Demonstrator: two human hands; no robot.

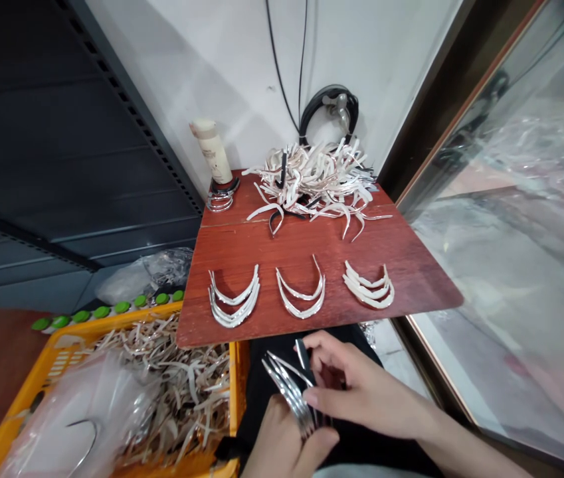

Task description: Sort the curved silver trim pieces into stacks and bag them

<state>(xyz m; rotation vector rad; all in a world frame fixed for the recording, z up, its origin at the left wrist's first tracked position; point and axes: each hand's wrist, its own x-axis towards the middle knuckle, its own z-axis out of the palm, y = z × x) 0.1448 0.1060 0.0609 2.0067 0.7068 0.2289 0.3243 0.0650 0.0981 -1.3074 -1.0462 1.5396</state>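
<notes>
Below the table's front edge, my left hand (282, 441) is closed around a bundle of curved silver strips (289, 392), their free ends fanning up and to the left. My right hand (356, 385) meets the bundle from the right, its thumb against a strip and its fingers curled by a dark-faced strip (303, 358). Part of the grip is hidden behind the fingers. Nearest on the red-brown tabletop (306, 239) lie three groups of curved strips: a left stack (234, 309), a middle one (301, 302) and a right one (370, 289).
A tangled heap of strips (311, 176) covers the table's back, near a coiled black cable (306, 123). A whitish bottle (214, 153) stands at the back left. Lower left, a yellow crate (234, 385) holds strips and a plastic bag (82, 405). A glass panel (501, 265) flanks the right.
</notes>
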